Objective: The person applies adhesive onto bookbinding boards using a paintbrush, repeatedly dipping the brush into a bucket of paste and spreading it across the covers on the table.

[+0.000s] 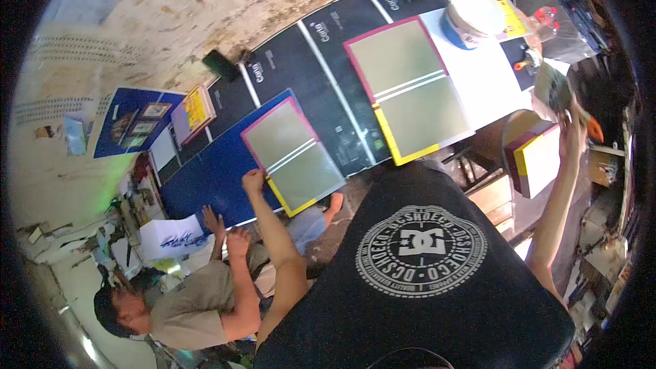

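My left hand [253,181] is closed at the side edge of a book cover [290,157], by its yellow strip. That cover has grey boards, two white spine lines and a pink and yellow border, and part of it overhangs the table. At the right, my right hand [570,126] reaches past a stack of covers [540,160] and holds a small grey board [552,87]; its fingers are partly hidden. A second, larger book cover [410,89] lies flat between my arms, beside a white sheet [478,75].
A tub [471,17] with a stick in it stands on the white sheet. Bottles [544,22] are at the far right. A co-worker's hand [213,220] rests at the blue board [198,188], near a printed sheet [171,237]. A dark phone [220,64] lies by the wall.
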`<action>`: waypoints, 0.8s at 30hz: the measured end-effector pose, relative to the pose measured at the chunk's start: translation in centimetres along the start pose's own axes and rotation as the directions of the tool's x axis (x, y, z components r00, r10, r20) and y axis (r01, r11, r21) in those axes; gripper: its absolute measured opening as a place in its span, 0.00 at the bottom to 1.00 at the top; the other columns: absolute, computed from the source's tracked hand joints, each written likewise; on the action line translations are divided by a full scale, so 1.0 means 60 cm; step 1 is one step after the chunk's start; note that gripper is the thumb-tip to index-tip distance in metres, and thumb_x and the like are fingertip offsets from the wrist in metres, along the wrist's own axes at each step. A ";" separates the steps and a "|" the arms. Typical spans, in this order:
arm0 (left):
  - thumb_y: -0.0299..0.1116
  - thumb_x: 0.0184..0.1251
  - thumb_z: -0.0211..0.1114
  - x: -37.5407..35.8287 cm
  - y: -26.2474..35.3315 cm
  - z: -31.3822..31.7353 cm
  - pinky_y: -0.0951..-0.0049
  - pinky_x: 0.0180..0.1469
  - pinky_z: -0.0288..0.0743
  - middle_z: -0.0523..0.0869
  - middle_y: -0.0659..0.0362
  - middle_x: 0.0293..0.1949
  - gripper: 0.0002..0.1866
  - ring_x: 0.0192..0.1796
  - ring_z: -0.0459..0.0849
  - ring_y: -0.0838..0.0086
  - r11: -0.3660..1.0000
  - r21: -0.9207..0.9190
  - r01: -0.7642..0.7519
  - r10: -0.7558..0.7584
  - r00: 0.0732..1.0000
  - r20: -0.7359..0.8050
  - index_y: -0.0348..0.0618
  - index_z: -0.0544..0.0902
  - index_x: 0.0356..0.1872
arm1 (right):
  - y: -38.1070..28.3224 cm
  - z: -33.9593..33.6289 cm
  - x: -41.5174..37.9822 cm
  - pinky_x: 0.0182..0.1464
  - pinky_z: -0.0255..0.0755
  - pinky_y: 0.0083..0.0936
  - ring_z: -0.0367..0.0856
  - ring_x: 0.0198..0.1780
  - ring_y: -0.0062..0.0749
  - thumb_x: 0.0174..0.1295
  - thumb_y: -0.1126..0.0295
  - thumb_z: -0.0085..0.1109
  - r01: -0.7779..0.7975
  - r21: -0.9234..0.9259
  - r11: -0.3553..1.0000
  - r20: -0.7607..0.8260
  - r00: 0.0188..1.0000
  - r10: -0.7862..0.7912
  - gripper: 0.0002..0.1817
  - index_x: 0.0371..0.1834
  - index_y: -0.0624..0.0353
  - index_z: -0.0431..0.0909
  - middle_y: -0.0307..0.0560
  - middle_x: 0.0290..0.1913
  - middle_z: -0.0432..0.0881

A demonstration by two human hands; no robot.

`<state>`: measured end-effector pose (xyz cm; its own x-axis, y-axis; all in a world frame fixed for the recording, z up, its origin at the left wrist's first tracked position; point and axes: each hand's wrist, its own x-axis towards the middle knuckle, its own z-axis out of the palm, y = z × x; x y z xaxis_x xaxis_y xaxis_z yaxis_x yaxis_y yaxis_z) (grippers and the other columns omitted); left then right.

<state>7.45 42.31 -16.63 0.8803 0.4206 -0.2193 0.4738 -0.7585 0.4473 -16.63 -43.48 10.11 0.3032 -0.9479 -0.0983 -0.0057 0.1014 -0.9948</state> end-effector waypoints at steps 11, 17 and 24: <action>0.30 0.69 0.65 -0.178 0.135 -0.029 0.76 0.50 0.74 0.85 0.58 0.43 0.20 0.45 0.81 0.76 0.839 -0.535 -0.100 0.106 0.994 -0.020 0.30 0.79 0.59 | -0.042 0.350 0.225 0.39 0.79 0.30 0.88 0.35 0.34 0.59 0.52 0.72 0.762 -0.369 0.531 0.492 0.646 -0.584 0.21 0.38 0.62 0.84 0.53 0.34 0.88; 0.34 0.72 0.65 -0.359 0.205 -0.009 0.73 0.52 0.76 0.86 0.53 0.48 0.21 0.48 0.82 0.73 0.872 -0.432 -0.228 0.232 0.972 -0.046 0.29 0.78 0.60 | 0.100 0.430 0.313 0.44 0.79 0.36 0.88 0.39 0.49 0.53 0.54 0.71 0.763 -0.487 0.425 0.668 0.639 -0.381 0.21 0.38 0.63 0.85 0.58 0.35 0.88; 0.32 0.73 0.65 -0.516 0.332 -0.036 0.73 0.52 0.75 0.85 0.53 0.50 0.20 0.49 0.82 0.73 0.797 -0.582 -0.162 0.230 0.972 0.045 0.32 0.78 0.61 | -0.039 0.435 0.290 0.47 0.79 0.41 0.88 0.42 0.54 0.59 0.46 0.66 0.768 -0.475 0.429 0.653 0.634 -0.414 0.27 0.44 0.63 0.84 0.60 0.37 0.87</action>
<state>-10.42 15.23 0.97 0.9658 0.2119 -0.1492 0.2224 -0.3825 0.8968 13.55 -52.30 11.42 0.8169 -0.4460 0.3657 -0.2218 -0.8282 -0.5147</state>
